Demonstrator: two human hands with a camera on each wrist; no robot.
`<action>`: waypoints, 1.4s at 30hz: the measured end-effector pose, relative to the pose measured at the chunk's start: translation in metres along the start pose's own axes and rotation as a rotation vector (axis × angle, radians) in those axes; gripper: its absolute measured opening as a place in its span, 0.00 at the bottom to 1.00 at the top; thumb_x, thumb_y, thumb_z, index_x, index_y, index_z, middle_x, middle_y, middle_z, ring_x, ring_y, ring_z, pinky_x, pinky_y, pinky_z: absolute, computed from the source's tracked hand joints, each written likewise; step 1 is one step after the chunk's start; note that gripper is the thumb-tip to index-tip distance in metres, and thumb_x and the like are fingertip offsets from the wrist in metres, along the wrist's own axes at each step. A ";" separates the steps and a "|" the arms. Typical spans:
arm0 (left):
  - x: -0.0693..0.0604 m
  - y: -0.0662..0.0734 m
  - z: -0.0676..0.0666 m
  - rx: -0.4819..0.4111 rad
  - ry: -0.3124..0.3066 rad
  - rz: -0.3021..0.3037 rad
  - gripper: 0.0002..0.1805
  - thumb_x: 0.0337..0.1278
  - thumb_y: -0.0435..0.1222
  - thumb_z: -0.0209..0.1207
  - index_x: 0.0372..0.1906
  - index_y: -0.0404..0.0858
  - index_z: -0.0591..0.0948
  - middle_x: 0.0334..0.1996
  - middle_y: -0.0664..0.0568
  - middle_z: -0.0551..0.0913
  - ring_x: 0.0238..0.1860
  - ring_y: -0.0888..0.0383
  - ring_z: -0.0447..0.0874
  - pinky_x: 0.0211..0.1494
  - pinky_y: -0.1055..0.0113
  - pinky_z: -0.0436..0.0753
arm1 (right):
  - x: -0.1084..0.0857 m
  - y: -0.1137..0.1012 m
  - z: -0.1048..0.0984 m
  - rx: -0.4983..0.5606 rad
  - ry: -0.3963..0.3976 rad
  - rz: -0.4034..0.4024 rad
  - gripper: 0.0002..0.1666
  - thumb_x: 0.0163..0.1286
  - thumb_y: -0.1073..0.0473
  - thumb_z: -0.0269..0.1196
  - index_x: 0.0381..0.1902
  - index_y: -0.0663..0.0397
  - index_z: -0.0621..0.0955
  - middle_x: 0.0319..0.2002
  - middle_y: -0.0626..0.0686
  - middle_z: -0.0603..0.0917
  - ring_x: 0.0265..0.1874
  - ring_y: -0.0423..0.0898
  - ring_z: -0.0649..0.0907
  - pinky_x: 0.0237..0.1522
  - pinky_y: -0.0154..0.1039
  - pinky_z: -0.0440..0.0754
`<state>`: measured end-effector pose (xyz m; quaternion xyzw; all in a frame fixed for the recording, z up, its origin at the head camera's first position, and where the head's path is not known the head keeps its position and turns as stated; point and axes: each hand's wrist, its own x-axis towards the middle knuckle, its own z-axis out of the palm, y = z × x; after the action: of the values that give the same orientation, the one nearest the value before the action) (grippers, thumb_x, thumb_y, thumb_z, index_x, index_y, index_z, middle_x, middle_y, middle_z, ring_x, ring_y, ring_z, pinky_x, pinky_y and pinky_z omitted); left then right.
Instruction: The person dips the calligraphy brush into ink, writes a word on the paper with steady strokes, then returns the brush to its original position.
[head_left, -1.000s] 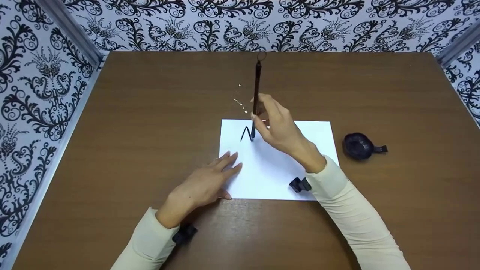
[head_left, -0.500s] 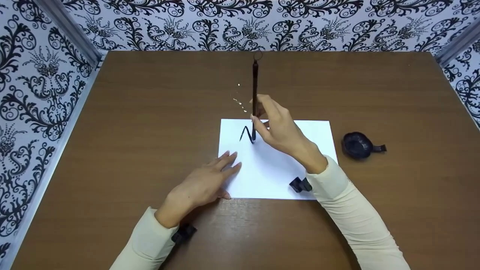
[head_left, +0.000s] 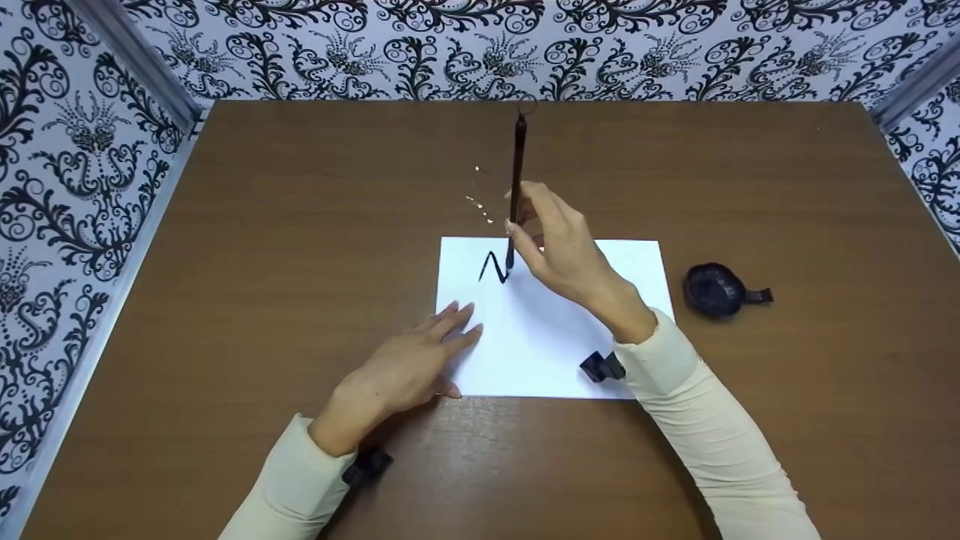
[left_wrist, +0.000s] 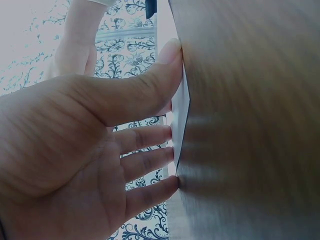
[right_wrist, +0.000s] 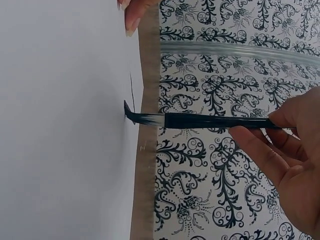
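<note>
Between thumb and fingers my right hand (head_left: 566, 251) pinches a dark, long-handled paintbrush (head_left: 517, 161), held nearly upright with a loop at its top. In the right wrist view the inked bristles (right_wrist: 145, 119) bend where the tip meets the white paper (head_left: 540, 337). A black zigzag stroke (head_left: 493, 266) runs across the sheet's upper left to the brush tip. My left hand (head_left: 405, 367) rests with spread fingers on the paper's lower left part; in the left wrist view its thumb (left_wrist: 170, 52) lies by the sheet's edge.
Right of the paper stands a small black dish (head_left: 716, 291) with a short handle. Pale flecks (head_left: 480, 206) mark the brown table (head_left: 300, 210) above the sheet. Patterned wallpaper (head_left: 495, 52) lies beyond the table's far edge. Black wrist cameras (head_left: 602, 367) sit at both cuffs.
The zigzag's downstroke grew slightly longer at its lower end. From half a second ago, my right hand and the brush have shifted slightly up and right. My left hand stays in place.
</note>
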<state>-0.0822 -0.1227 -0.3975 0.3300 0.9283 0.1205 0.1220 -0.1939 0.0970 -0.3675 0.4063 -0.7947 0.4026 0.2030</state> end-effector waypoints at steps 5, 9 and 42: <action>0.000 0.000 0.000 -0.005 0.005 0.010 0.43 0.49 0.44 0.68 0.71 0.39 0.64 0.73 0.44 0.54 0.72 0.46 0.50 0.64 0.48 0.66 | 0.000 0.003 0.002 0.004 0.018 -0.024 0.19 0.67 0.72 0.58 0.55 0.68 0.69 0.41 0.59 0.78 0.37 0.46 0.81 0.32 0.32 0.81; 0.001 -0.001 0.000 -0.015 0.003 0.009 0.44 0.48 0.45 0.68 0.71 0.38 0.64 0.73 0.43 0.54 0.73 0.45 0.50 0.66 0.48 0.64 | -0.001 0.005 0.003 0.006 0.033 -0.042 0.19 0.67 0.72 0.58 0.55 0.69 0.69 0.43 0.59 0.78 0.38 0.47 0.81 0.34 0.33 0.81; 0.001 0.000 0.000 -0.006 0.009 -0.001 0.44 0.47 0.46 0.68 0.70 0.38 0.66 0.73 0.43 0.56 0.72 0.45 0.51 0.62 0.44 0.68 | -0.002 0.016 0.007 0.025 0.104 -0.044 0.17 0.67 0.73 0.57 0.53 0.66 0.69 0.39 0.61 0.77 0.36 0.48 0.83 0.33 0.32 0.83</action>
<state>-0.0828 -0.1225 -0.3980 0.3285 0.9287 0.1246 0.1186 -0.2055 0.0973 -0.3804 0.4045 -0.7691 0.4284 0.2478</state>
